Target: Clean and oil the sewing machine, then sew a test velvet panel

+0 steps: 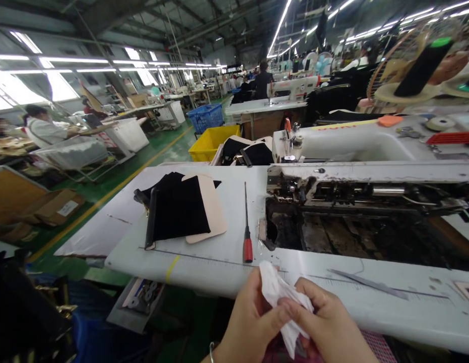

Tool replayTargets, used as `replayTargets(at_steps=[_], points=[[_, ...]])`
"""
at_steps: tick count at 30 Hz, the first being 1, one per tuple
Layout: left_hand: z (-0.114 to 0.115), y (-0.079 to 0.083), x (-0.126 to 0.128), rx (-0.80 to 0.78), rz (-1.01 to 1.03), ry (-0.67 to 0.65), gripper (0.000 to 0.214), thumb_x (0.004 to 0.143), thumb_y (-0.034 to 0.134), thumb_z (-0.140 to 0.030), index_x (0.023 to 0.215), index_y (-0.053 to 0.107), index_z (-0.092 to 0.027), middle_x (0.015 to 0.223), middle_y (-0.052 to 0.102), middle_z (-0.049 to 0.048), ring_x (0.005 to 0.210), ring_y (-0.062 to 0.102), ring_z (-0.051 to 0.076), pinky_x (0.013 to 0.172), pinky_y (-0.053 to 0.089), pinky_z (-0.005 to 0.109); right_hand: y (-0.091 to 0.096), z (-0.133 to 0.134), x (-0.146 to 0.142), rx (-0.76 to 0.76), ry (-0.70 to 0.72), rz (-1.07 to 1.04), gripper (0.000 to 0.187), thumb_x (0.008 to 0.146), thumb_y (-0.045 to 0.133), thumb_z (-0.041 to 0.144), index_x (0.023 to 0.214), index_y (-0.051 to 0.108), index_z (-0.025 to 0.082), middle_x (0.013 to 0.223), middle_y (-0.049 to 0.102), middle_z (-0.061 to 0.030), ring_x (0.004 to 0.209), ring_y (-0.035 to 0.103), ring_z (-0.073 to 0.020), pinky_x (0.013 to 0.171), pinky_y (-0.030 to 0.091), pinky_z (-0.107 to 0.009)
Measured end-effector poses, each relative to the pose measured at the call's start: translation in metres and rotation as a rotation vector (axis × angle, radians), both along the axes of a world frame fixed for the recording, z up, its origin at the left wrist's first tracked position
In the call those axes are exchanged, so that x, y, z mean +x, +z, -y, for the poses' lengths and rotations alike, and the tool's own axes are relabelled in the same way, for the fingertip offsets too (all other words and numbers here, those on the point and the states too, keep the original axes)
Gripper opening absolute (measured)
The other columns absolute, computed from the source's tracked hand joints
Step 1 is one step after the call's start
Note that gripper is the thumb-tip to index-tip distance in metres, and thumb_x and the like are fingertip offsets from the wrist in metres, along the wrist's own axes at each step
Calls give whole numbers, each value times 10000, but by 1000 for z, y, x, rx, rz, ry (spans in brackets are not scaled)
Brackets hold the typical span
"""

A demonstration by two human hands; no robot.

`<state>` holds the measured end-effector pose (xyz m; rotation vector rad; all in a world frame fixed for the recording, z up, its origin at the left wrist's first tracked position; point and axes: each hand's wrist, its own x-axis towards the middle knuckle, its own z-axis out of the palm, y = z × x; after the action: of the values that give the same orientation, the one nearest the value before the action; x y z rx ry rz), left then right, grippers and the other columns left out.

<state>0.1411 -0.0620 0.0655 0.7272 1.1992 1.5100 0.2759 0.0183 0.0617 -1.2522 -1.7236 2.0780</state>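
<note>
Both my hands meet at the bottom centre, in front of the white work table [204,262]. My left hand [249,322] and my right hand [328,327] are both closed on a crumpled white cloth [279,297], pinching it between thumbs and fingers. Just beyond them a red-handled screwdriver [247,227] lies on the table. The sewing machine [370,151] is tipped back, baring its dark oily underside and the open bed cavity [351,232]. A stack of black fabric pieces with a beige template [181,206] lies to the left.
A long metal strip [374,285] lies on the table at right. A thread cone [423,65] stands behind the machine. Yellow [209,141] and blue [206,117] bins sit on the green floor. A person [41,128] works at a table far left; others sit further back.
</note>
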Motion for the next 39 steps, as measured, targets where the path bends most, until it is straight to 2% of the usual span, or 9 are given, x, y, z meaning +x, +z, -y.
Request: replayTargets(at_steps=[3,6,8,12,17,21,29,35,39], points=[[-6,-1,-4,-140,-214,92,219,853,667,-379,927,710,-178,923,691,95,746,603,201,663,464,292,6,-10,-5,21,71,-64,441,845,578,623,835,525,185,550,564,27,463,513,-88,475,401,-198],[-23,4,-20,-244,-262,216,238,844,671,-385,830,693,-148,755,677,61,613,560,156,557,429,250,6,-28,-7,160,164,-144,372,928,492,536,927,625,189,779,666,-24,721,631,-123,708,510,-239],[-44,8,-35,-257,-238,258,240,816,703,-374,829,676,-136,670,640,29,525,507,115,482,388,216,4,-43,-4,360,150,-111,331,953,468,492,991,654,222,939,683,-27,866,639,-130,812,503,-252],[-105,18,-60,-90,-59,368,231,742,770,-262,817,581,-153,592,578,-33,385,406,47,347,251,156,-12,-75,5,835,69,-6,237,962,491,413,1062,648,267,1075,677,-13,992,632,-140,884,475,-277],[-186,18,-64,-17,82,374,258,712,764,-157,750,509,-148,698,628,11,540,603,91,543,511,209,-39,-93,10,1020,139,-25,184,984,467,308,1097,601,256,1060,681,-11,945,645,-116,847,491,-258],[-228,10,-52,18,147,393,201,745,734,-143,719,535,-134,691,612,7,588,618,100,691,535,279,-37,-93,10,1020,182,-38,173,980,484,289,1110,595,269,1048,688,4,918,654,-100,809,504,-233],[-239,15,-30,143,264,429,169,810,652,-265,703,644,-135,721,637,28,693,586,123,733,448,263,-24,-95,7,904,182,-46,157,972,497,315,1040,631,270,956,695,15,814,653,-87,714,509,-203],[-235,24,-43,82,426,377,120,699,721,-112,684,601,-112,690,599,5,653,557,92,715,418,248,-22,-95,6,891,179,-44,139,966,509,316,1026,630,282,936,697,35,807,658,-80,700,504,-189],[-228,28,-45,77,355,288,88,689,670,-45,674,614,-110,689,598,-1,663,556,89,717,396,252,-20,-95,6,888,186,-40,141,961,515,314,1030,634,282,924,700,34,802,662,-84,696,505,-191]])
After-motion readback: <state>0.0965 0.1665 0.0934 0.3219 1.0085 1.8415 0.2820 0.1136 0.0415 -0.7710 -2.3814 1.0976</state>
